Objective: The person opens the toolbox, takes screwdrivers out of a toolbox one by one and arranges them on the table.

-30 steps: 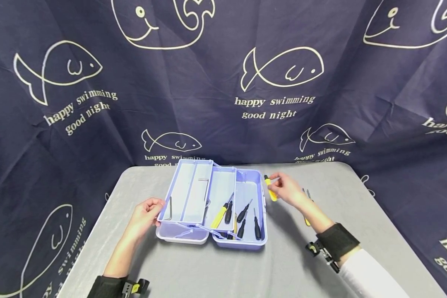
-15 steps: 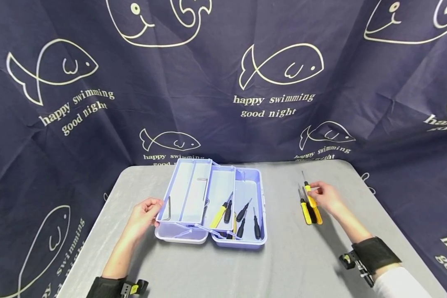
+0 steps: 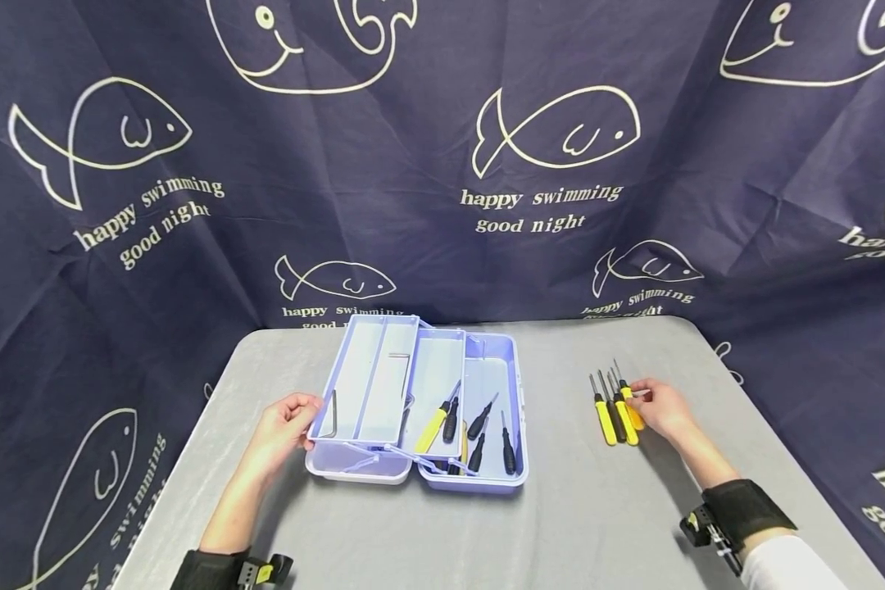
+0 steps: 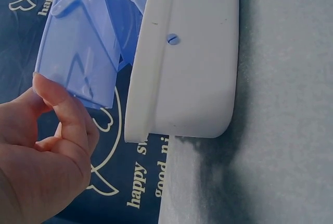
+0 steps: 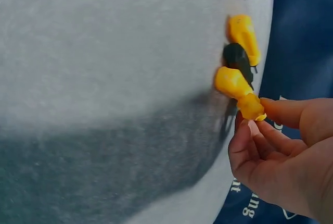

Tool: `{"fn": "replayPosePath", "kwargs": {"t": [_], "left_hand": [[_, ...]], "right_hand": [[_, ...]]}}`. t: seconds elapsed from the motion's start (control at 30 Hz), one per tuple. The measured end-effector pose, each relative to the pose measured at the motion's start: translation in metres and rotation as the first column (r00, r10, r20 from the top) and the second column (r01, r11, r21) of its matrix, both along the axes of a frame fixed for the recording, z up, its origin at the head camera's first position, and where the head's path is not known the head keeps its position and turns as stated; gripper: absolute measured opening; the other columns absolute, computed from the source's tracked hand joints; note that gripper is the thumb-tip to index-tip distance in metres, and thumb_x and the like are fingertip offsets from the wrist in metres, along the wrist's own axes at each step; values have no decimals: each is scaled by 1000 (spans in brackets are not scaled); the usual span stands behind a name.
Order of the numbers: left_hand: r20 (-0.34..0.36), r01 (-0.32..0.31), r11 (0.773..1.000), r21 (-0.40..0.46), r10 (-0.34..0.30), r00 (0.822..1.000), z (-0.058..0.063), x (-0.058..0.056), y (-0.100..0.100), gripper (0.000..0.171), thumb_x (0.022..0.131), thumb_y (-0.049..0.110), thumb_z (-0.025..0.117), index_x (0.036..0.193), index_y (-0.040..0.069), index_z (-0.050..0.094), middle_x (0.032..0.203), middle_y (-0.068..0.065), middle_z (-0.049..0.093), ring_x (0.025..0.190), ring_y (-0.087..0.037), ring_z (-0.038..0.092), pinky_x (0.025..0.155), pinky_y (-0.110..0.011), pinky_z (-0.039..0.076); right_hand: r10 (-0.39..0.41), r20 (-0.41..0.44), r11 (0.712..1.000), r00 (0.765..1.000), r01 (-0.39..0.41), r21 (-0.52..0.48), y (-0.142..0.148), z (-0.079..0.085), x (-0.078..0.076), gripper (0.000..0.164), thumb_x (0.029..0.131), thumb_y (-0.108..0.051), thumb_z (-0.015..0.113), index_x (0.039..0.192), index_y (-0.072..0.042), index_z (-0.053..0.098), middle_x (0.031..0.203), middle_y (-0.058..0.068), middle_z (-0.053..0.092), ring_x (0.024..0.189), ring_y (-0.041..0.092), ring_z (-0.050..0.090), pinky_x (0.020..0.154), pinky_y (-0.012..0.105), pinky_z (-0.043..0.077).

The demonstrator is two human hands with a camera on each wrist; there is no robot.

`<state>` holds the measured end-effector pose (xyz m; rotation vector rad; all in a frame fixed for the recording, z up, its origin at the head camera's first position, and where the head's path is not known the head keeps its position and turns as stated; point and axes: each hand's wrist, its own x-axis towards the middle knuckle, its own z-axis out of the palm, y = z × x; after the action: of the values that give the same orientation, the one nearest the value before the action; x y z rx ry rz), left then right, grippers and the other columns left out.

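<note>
My left hand (image 3: 286,426) pinches the front left corner of the upper tray (image 3: 359,369) of a lilac cantilever toolbox (image 3: 518,393); in the left wrist view thumb and fingers (image 4: 62,109) meet at that tray's edge. To the right, my right hand (image 3: 660,406) holds a yellow-handled screwdriver (image 5: 251,107) between thumb and fingertips, low over the table. Beside it lie a yellow screwdriver (image 3: 605,422), a black one (image 3: 616,419) and another yellow one (image 3: 631,436), side by side with shafts pointing away.
Inside the toolbox are a yellow screwdriver (image 3: 433,428) and several black screwdrivers (image 3: 509,453). An L-shaped hex key (image 3: 334,414) lies in the upper tray. Behind the grey table (image 3: 560,524) hangs a dark blue fish-print cloth (image 3: 428,164).
My right hand has carried the yellow screwdriver from beside the toolbox rightward to the screwdriver row, then lowered it at the row's right end. The left hand has stayed on the tray corner.
</note>
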<state>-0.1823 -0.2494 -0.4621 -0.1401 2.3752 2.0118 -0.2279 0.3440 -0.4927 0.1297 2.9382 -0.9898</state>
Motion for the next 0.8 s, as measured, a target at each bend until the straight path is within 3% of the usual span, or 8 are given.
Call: {"fn": "replayPosePath", "kwargs": {"t": [0.37, 0.8], "left_hand": [[-6, 0, 1000, 4, 0, 1000, 1, -1, 1, 19, 105, 5, 54, 110, -12, 60, 71, 6, 64, 56, -6, 54, 51, -20, 49], [-2, -2, 1000, 8, 2, 1000, -1, 0, 1, 17, 106, 5, 54, 109, -10, 60, 72, 6, 65, 57, -6, 55, 51, -20, 49]], "right_hand": [[-14, 46, 1000, 999, 14, -5, 3, -6, 3, 29, 97, -5, 61, 116, 17, 58, 101, 33, 64, 86, 37, 64, 64, 32, 52], [-9, 8, 1000, 1000, 9, 19, 1, -7, 12, 12, 94, -1, 63, 99, 10, 63, 85, 17, 65, 77, 27, 60, 63, 31, 48]]}}
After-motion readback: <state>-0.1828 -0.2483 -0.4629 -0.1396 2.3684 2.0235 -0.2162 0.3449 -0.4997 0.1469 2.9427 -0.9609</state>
